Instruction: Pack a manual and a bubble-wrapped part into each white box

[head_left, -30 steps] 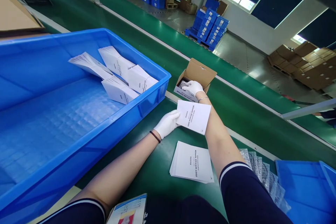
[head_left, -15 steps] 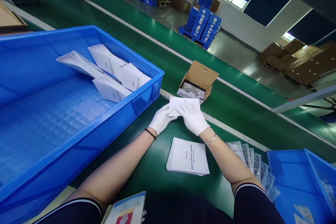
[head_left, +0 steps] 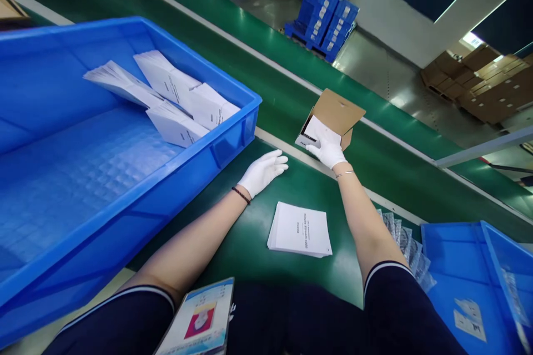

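Now has the booklet (head_left: 320, 126) in the box (head_left: 339, 110) under the right hand (head_left: 327, 152), with grip unclear, and the left hand (head_left: 264, 173) empty and loosely outstretched over the desk (head_left: 227, 255), after holding it in both, so seems well into placing.

Surface finishes, my workstation
My gloves (head_left: 262, 173): matt cloth. Carton (head_left: 338, 111): matt cardboard. Leaflet stack (head_left: 300, 229): smooth paper. Tote (head_left: 175, 194): glossy, moulded plastic.
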`<action>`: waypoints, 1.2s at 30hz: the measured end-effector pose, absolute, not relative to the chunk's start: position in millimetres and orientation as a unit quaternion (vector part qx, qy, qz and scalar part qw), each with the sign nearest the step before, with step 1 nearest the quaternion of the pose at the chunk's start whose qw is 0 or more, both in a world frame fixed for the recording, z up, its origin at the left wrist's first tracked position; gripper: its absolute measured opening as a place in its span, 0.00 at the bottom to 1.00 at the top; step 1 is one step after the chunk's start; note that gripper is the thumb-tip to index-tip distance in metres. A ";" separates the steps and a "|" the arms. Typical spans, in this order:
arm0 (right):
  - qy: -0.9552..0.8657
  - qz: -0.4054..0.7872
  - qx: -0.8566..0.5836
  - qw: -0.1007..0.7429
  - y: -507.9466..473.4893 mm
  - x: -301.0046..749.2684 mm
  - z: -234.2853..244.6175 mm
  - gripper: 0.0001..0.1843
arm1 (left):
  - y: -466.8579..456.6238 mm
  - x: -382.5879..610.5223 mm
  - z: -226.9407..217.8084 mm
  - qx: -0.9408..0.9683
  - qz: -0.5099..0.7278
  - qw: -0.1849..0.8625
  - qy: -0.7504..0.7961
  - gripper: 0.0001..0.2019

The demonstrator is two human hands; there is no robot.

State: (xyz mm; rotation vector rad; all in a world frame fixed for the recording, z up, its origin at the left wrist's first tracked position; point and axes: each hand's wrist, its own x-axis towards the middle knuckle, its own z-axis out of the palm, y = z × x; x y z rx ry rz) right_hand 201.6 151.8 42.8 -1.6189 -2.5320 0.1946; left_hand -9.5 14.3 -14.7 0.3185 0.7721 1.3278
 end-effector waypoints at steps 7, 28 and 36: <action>-0.939 0.115 -0.325 -0.007 13.0 228.5 58.2 0.46 | 17.0 -9.0 -25.6 0.195 0.602 0.697 0.339 0.20; -0.866 0.265 -0.423 -0.011 -61.8 259.2 62.0 0.28 | 12.1 -9.7 -24.6 0.268 0.574 0.681 0.368 0.20; -0.868 0.035 -0.493 0.053 -50.3 210.6 47.1 0.30 | -12.8 8.2 -6.4 0.324 0.431 0.786 0.302 0.26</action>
